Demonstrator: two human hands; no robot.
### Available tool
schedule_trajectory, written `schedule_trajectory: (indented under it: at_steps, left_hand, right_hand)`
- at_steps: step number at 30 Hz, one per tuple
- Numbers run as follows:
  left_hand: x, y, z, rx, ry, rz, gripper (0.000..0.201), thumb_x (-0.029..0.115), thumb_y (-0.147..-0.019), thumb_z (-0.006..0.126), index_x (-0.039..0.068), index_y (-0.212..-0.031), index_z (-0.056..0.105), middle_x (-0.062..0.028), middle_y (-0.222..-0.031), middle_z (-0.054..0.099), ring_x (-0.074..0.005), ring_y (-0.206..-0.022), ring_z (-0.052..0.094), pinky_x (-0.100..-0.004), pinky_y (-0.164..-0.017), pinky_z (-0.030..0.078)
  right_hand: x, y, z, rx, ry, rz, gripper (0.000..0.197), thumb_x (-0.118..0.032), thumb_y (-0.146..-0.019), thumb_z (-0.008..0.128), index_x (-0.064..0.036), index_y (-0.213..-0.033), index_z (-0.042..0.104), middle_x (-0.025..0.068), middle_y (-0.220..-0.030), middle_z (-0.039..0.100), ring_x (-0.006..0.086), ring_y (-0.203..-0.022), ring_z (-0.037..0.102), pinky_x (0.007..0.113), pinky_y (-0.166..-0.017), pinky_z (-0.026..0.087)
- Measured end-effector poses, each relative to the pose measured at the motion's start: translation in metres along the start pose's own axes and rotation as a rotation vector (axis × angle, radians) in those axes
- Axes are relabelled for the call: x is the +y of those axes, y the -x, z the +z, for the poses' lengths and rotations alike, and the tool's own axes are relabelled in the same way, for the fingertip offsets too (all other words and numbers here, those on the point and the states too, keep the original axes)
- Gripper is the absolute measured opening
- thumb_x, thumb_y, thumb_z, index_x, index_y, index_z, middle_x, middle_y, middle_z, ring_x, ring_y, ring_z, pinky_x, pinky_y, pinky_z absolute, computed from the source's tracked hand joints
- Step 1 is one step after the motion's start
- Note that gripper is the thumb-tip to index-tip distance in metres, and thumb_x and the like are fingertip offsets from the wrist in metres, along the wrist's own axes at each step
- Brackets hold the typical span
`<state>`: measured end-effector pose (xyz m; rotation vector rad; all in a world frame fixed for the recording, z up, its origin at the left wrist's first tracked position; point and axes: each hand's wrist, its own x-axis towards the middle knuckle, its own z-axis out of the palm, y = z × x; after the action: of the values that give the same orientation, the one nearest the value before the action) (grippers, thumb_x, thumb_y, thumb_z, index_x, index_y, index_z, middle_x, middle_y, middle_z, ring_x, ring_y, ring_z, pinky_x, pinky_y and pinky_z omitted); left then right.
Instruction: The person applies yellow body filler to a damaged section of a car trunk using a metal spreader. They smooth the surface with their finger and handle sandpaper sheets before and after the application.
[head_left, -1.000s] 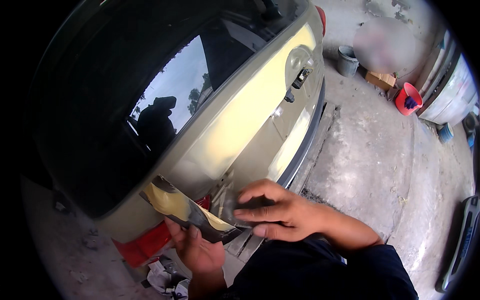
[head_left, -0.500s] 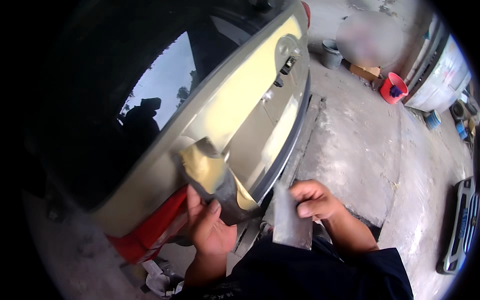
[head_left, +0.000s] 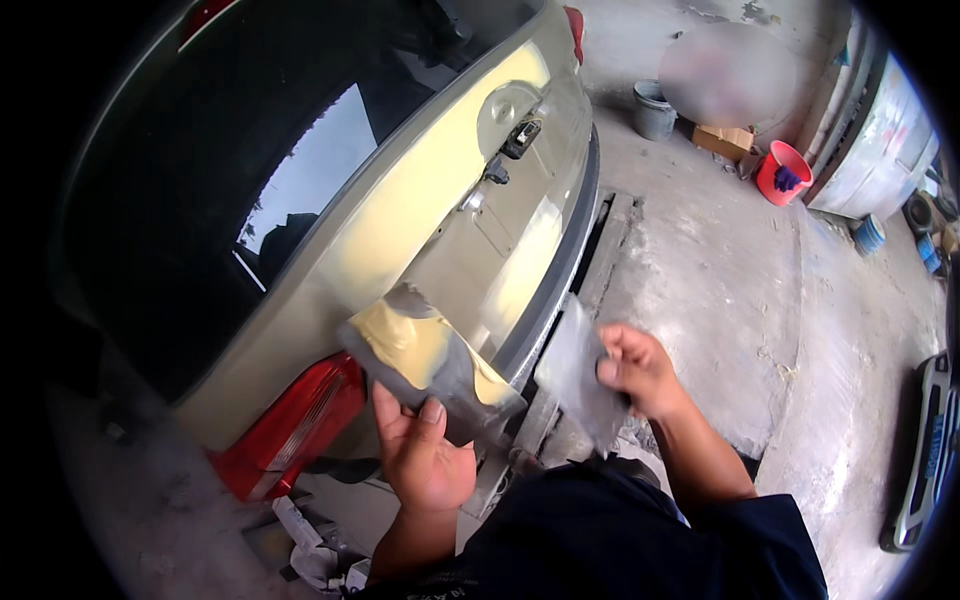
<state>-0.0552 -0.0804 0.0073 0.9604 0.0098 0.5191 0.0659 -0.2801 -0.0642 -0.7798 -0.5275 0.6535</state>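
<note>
We hold the filler-loaded board (head_left: 430, 365) in our left hand (head_left: 425, 455), thumb clamping it. Our right hand (head_left: 640, 370) pinches the blurred spreader (head_left: 575, 370). Filler patches already show on the tailgate (head_left: 440, 200); the board's load is left to spread.

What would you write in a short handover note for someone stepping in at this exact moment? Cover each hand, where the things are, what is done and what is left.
Left hand: holds a grey mixing board loaded with yellow filler, up beside the car's rear corner.
Right hand: grips a flat grey spreader, off the car, over the concrete floor.
Car: the tailgate shows pale yellow filled patches; the red tail lamp sits just below the board.
Done: filler is on the board and on parts of the tailgate.
Left: the spreader blade looks blurred, so whether it carries filler cannot be told; filler on the board is not yet spread.
</note>
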Motion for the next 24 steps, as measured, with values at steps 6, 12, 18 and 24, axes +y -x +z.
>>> schedule_trajectory:
  at_steps: [6,12,18,24]
  left_hand:
    - [-0.046,0.019,0.042,-0.119,-0.097,0.181,0.061,0.004,-0.093,0.043,0.016,-0.148,0.021,-0.0095,-0.148,0.030,-0.0304,-0.135,0.031,-0.0593,-0.106,0.027]
    - [-0.049,0.031,0.056,-0.323,-0.633,0.075,0.045,0.005,-0.093,0.048,-0.007,-0.135,0.038,-0.0169,-0.131,0.049,-0.0272,-0.120,0.047,-0.0374,-0.102,0.035]
    - [-0.049,0.018,0.054,-0.521,-1.302,0.349,0.032,-0.001,-0.090,0.050,-0.006,-0.121,0.053,-0.0208,-0.104,0.059,-0.0236,-0.096,0.061,-0.0329,-0.080,0.047]
    - [-0.060,0.019,0.013,-0.150,-0.426,-0.262,0.036,0.003,-0.091,0.052,-0.006,-0.125,0.050,-0.0133,-0.112,0.061,-0.0169,-0.103,0.058,-0.0289,-0.091,0.043]
  right_hand:
    - [-0.023,0.023,0.005,0.035,0.271,0.084,0.029,0.000,-0.090,0.060,0.0009,-0.116,0.049,0.0049,-0.093,0.063,0.0061,-0.085,0.057,0.022,-0.075,0.045]
    - [-0.053,0.022,-0.007,-0.026,0.230,-0.006,0.028,0.001,-0.090,0.060,-0.0001,-0.115,0.047,0.0051,-0.094,0.064,0.0060,-0.086,0.057,0.021,-0.075,0.045]
    - [-0.073,0.016,-0.022,-0.088,0.107,-0.105,0.032,0.001,-0.088,0.061,0.0013,-0.117,0.050,0.0066,-0.096,0.066,0.0082,-0.087,0.060,0.023,-0.077,0.047]
    - [-0.112,-0.004,-0.032,-0.427,0.549,-0.530,0.027,-0.003,-0.081,0.065,0.0004,-0.108,0.065,0.0196,-0.111,0.062,0.0351,-0.110,0.059,0.042,-0.093,0.046]
